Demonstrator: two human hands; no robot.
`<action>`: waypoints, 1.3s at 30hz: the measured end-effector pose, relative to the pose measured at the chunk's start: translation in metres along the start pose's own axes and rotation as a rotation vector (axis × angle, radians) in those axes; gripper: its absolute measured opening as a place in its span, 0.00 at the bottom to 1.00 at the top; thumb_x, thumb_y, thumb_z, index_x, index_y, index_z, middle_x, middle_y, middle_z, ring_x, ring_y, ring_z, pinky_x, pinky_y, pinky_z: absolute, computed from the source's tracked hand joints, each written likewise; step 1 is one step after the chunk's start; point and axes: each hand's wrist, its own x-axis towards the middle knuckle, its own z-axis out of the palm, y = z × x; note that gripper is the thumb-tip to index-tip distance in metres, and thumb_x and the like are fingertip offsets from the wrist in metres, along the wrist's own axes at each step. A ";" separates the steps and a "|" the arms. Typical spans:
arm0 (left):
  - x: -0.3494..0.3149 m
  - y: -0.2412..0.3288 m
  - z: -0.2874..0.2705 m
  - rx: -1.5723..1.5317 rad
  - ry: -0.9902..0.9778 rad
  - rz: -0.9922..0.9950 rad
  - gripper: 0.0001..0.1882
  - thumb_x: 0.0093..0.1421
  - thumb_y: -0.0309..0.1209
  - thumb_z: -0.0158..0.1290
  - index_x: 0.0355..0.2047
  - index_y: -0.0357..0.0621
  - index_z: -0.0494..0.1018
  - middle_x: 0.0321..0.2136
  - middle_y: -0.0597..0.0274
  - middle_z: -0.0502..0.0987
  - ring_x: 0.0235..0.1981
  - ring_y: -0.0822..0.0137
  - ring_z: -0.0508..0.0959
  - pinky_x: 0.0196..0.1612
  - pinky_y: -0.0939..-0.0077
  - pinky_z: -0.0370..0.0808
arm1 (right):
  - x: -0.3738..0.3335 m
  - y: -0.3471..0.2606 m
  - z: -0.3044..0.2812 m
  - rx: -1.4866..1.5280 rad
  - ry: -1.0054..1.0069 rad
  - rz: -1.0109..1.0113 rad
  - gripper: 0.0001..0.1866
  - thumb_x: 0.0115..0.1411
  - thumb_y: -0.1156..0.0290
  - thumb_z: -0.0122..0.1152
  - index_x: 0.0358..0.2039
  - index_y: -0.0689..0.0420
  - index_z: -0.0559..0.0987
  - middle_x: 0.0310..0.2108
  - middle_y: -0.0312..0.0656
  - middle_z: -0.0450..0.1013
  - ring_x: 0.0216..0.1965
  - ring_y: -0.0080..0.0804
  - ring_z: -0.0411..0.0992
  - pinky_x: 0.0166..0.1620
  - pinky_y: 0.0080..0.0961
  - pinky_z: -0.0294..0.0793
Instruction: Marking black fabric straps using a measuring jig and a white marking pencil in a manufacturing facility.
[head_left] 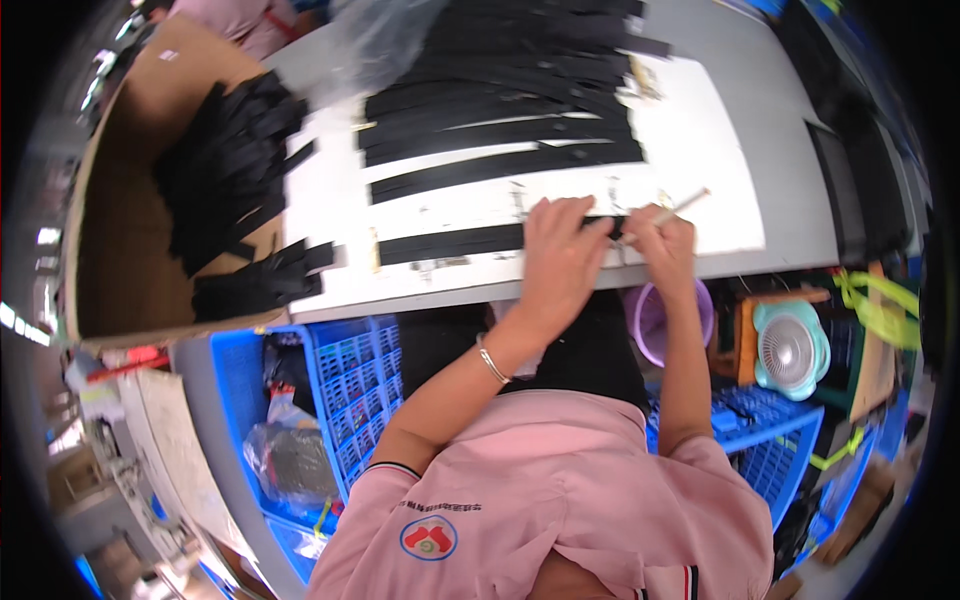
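A black fabric strip [450, 244] lies crosswise on a white board [705, 215] near the table's front edge. My left hand [565, 255] rests on its right part, fingers stretched out and pressing it down. At the strip's right end, my right hand [668, 245] grips a pale, slim pen [690, 203], its tail pointing up and right. The pen's tip is close to the strip; whether they touch I cannot tell. Beyond my hands, many more black strips [500, 130] lie side by side and overlapping on the board. Small dark marks show on the board around the strip.
An open cardboard box [115, 240] at the left holds a heap of black strips [235, 160]. Clear plastic film [375, 45] lies at the back. Below the table are a blue crate [350, 390], a purple bin [690, 330] and a turquoise fan [792, 350].
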 end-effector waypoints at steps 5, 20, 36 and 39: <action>-0.024 0.009 -0.030 0.125 -0.085 -0.093 0.21 0.62 0.34 0.59 0.56 0.44 0.76 0.62 0.51 0.69 0.66 0.49 0.64 0.69 0.37 0.47 | -0.008 0.001 -0.004 0.139 0.226 0.079 0.16 0.68 0.68 0.58 0.27 0.65 0.82 0.21 0.36 0.75 0.23 0.17 0.68 0.28 0.17 0.64; -0.019 -0.074 -0.089 0.176 0.029 -0.136 0.31 0.57 0.17 0.49 0.63 0.48 0.71 0.67 0.50 0.65 0.73 0.48 0.56 0.73 0.36 0.38 | -0.001 -0.002 0.006 0.196 0.270 0.037 0.15 0.72 0.65 0.56 0.31 0.62 0.82 0.19 0.31 0.69 0.17 0.11 0.58 0.21 0.12 0.52; -0.031 -0.097 -0.145 0.223 0.024 -0.167 0.11 0.63 0.28 0.57 0.45 0.44 0.81 0.38 0.54 0.81 0.43 0.53 0.80 0.46 0.61 0.75 | 0.002 -0.002 0.006 0.198 0.235 0.029 0.14 0.73 0.66 0.55 0.40 0.62 0.82 0.20 0.32 0.70 0.18 0.11 0.57 0.22 0.12 0.53; -0.008 -0.069 -0.103 0.026 -0.073 -0.169 0.12 0.61 0.29 0.59 0.44 0.43 0.81 0.34 0.55 0.80 0.41 0.54 0.79 0.43 0.63 0.76 | 0.001 -0.012 0.009 0.208 0.204 -0.029 0.15 0.74 0.66 0.53 0.50 0.62 0.80 0.22 0.33 0.71 0.20 0.13 0.60 0.24 0.13 0.58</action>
